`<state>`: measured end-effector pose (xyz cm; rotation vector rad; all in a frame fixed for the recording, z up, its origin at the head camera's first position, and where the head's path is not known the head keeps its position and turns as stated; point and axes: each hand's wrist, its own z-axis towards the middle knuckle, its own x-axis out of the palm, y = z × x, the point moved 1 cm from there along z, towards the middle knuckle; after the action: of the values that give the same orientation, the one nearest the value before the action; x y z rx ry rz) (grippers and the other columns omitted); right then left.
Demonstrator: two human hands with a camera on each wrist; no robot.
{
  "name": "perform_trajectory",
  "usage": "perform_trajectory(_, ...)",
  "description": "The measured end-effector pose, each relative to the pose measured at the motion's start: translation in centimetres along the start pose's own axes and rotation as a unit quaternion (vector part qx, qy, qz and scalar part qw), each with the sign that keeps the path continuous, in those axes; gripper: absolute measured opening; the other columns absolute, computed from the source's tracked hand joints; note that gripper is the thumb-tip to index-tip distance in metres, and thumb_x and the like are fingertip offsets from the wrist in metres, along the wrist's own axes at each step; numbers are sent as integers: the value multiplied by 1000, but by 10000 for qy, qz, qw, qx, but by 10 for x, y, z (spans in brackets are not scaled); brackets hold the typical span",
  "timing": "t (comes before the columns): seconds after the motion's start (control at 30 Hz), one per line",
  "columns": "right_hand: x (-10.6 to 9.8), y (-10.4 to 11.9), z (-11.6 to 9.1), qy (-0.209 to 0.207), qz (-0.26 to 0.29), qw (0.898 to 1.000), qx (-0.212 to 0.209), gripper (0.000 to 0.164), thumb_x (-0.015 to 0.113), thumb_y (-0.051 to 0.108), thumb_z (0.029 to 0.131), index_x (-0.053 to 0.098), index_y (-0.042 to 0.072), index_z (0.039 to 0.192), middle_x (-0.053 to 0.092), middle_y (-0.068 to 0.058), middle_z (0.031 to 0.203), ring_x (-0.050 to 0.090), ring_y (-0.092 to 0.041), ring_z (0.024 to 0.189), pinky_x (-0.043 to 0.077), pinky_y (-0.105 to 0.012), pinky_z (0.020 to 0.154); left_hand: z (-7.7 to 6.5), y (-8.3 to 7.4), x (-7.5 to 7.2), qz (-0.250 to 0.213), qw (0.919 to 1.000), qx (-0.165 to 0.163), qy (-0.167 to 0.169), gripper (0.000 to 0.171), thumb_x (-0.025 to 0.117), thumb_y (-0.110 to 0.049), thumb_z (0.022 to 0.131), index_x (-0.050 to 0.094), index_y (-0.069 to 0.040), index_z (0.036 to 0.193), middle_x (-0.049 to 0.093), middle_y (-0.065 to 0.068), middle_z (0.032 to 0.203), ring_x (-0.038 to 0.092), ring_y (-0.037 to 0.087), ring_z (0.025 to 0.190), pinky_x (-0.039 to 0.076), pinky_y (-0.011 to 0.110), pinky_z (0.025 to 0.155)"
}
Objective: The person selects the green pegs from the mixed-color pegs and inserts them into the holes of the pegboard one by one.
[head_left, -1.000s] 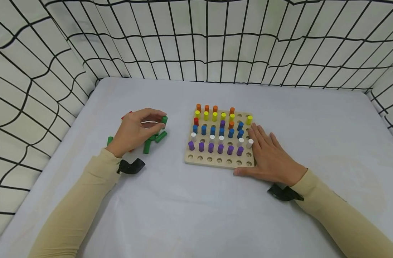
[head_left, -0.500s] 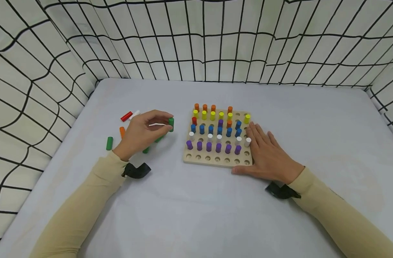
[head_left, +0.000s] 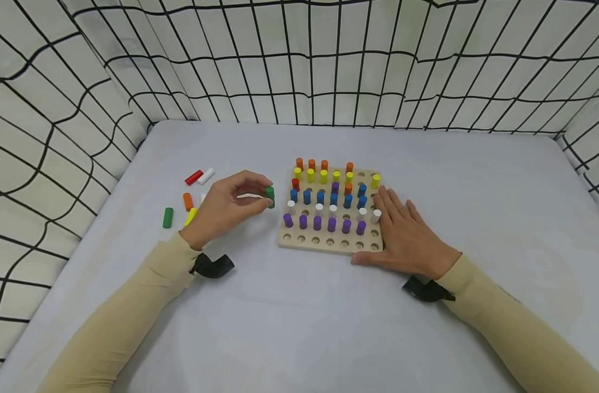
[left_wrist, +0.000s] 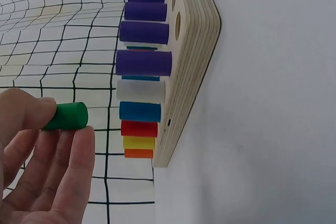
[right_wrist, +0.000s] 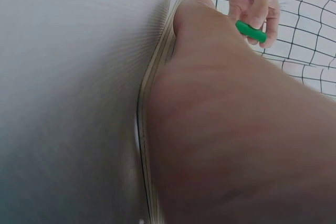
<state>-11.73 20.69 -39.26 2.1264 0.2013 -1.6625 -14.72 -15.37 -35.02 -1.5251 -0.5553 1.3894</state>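
Observation:
Between thumb and fingers my left hand (head_left: 231,202) pinches a green peg (head_left: 270,197), held upright above the table just left of the wooden pegboard (head_left: 311,244). The left wrist view shows the same green peg (left_wrist: 72,116) apart from the board's pegs. My right hand (head_left: 409,240) lies with straight fingers along the board's right edge, its thumb at the front right corner. Rows of orange, yellow, blue, white and purple pegs (head_left: 331,225) stand in the board, with a red peg (head_left: 295,184) at the left. Several holes along the front row hold no peg.
Loose pegs lie left of the board: a red peg (head_left: 193,177), a white peg (head_left: 207,176), an orange peg (head_left: 188,201), a green peg (head_left: 168,218) and a yellow peg (head_left: 191,216). My left hand hides others. A black wire grid (head_left: 309,65) borders the table.
My left hand has carried the green peg right, from above the loose pegs towards the board, and the peg now stands upright. My right hand stays at the board's edge.

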Motion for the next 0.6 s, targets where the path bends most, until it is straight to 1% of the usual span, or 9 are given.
perform_trajectory(0.13,-1,1,0,-4,21,10000,7,140,58,92,76,-1,1,165,-4,-17,176,2,-40,164,8,-67,131,0,-7,6,89,9999,26,119,34,76,-9,93,65,-7,125,69,9,124,71,22,115,60,20,97)
perform_trajectory(0.2,-1,1,0,-9,27,10000,15,141,58,92,75,-1,1,165,-3,-17,176,3,-40,164,8,-67,131,0,-11,9,133,9998,27,165,33,76,-9,93,66,-7,125,69,9,124,71,24,116,60,23,98)
perform_trajectory(0.37,0,0,-1,-42,2,10000,-3,141,57,93,75,-1,1,165,-3,-18,176,3,-40,164,8,-67,131,2,-19,15,13,9995,147,265,32,76,-7,92,66,-7,123,68,8,122,70,22,115,61,26,98)
perform_trajectory(0.5,-1,0,-1,-59,-10,10000,-37,141,56,93,75,-2,2,165,-4,-17,176,2,-39,164,4,-67,132,4,-25,20,-145,9989,299,328,32,76,-6,92,66,-6,122,69,9,122,70,20,113,61,26,97)
perform_trajectory(0.6,0,-1,-1,-49,-21,10000,-39,140,57,92,76,-3,3,165,-4,-16,176,1,-39,165,2,-66,132,6,-29,24,-210,9984,339,396,32,76,-6,92,66,-6,123,69,9,122,70,19,113,61,24,97)
